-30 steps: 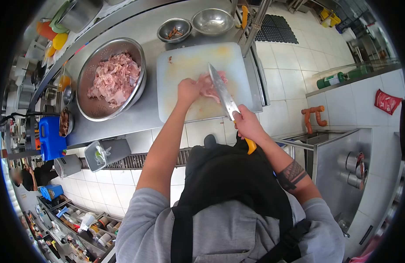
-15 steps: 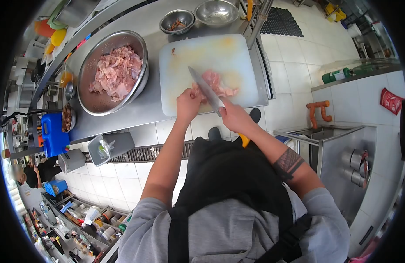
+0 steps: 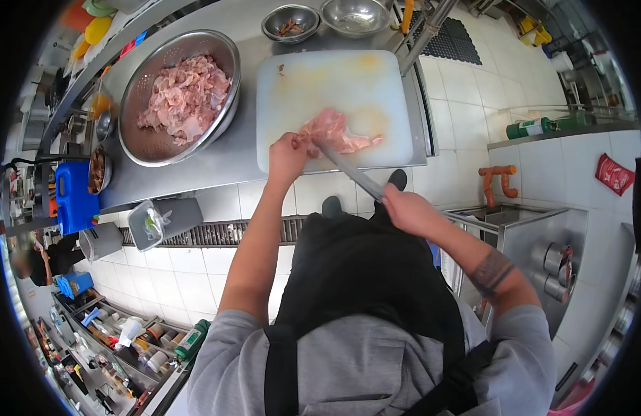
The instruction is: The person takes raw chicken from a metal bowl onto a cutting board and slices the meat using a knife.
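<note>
A piece of raw meat, pink and flattened, lies on the white cutting board near its front edge. My left hand is closed on the left end of this meat, fingers pinched together. In my right hand is a knife, its handle hidden by the fist. The blade slants up and to the left, and its tip is at the meat beside my left fingers. Left of the board stands a large metal colander heaped with cut raw meat.
Behind the board sit two metal bowls, one with reddish-brown bits in it and a shinier bowl. A blue jug stands at the counter's left end. Below are grey bins. Another person is at the far left.
My right hand has pulled back toward my body and right, drawing the knife lower. The blade tip has moved from above the meat to its left end. My left hand keeps its pinch.
</note>
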`<state>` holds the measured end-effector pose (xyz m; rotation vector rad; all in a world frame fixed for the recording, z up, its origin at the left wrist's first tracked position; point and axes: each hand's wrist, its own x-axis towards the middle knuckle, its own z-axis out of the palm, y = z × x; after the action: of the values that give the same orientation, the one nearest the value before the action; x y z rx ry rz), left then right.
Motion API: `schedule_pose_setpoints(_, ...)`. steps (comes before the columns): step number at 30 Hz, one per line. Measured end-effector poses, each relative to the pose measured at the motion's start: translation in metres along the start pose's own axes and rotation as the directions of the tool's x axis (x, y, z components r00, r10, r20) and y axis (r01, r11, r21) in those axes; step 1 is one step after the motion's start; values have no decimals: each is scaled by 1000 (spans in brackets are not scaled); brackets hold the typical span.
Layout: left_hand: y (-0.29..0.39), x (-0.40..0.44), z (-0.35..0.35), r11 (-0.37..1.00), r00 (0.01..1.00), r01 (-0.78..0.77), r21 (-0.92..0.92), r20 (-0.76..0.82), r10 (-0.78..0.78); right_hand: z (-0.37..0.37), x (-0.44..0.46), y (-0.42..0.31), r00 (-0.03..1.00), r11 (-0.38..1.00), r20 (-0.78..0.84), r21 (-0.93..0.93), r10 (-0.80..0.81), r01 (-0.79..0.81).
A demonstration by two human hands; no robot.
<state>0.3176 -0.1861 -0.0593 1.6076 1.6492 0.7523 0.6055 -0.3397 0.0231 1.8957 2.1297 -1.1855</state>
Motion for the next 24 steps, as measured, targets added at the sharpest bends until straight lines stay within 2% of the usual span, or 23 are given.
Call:
schedule_pose_setpoints(2, -1, 4, -11, 987, 995, 13, 159, 92, -28, -30, -30, 10, 999, 998, 39, -64, 8, -5)
schedule_pose_setpoints(4, 4, 4, -21, 989, 995, 26, 144, 94, -40, -38, -34, 12, 997, 992, 78, -127, 20, -10)
schedule_pose_setpoints(6, 4, 0, -23, 990, 993, 32, 136, 105, -47, -33, -26, 6, 999, 999, -36, 45, 8, -7)
schedule_pose_setpoints(7, 4, 0, -21, 992, 997, 42, 116, 57, -49, -24, -14, 0, 999, 999, -39, 46, 8, -7)
schedule_pose_setpoints(9, -3, -1, -15, 993, 999, 49, 103, 12, -51, -3, 15, -16, 993, 983, -105, 174, -46, 64)
schedule_pose_setpoints(11, -17, -1, -12, 991, 994, 18, 133, -108, -4, -5, 28, -30, 992, 984, -119, 168, -35, 55)
schedule_pose_setpoints(15, -12, -2, -19, 998, 994, -2, 58, -110, 8, -19, 12, -16, 991, 993, -132, 109, -21, 36)
schedule_pose_setpoints(16, 2, -4, -22, 996, 989, -87, 17, -116, 88, -29, 1, -10, 992, 994, -127, 102, -28, 41)
schedule_pose_setpoints(17, 9, -6, -24, 985, 978, -171, -23, -126, 167, -41, -11, -7, 999, 997, -49, 75, -4, 7)
schedule_pose_setpoints(18, 6, -5, -24, 987, 978, -162, -26, -135, 157, -46, -18, -6, 999, 999, 29, 46, 23, -25)
schedule_pose_setpoints(19, 2, -2, -22, 982, 982, -179, -60, -65, 175, -44, -18, -9, 999, 999, 36, 38, 18, -20)
schedule_pose_setpoints(20, -1, -1, -21, 975, 980, -199, -95, 7, 200, -41, -18, -12, 1000, 992, -7, 123, 16, -15)
schedule_pose_setpoints(21, -6, -1, -19, 975, 979, -202, -97, 4, 203, -38, -16, -16, 998, 978, -57, 207, 19, -7)
schedule_pose_setpoints(22, -9, 0, -19, 967, 967, -255, -14, 22, 255, -33, -6, -20, 998, 979, -64, 203, 19, -6)
schedule_pose_setpoints(23, -12, 1, -18, 949, 951, -308, 70, 46, 305, -24, 12, -26, 987, 972, -160, 234, 11, 28)
schedule_pose_setpoints(24, -10, -1, -19, 947, 950, -312, 71, 49, 309, -14, 30, -35, 968, 961, -253, 268, 8, 62)
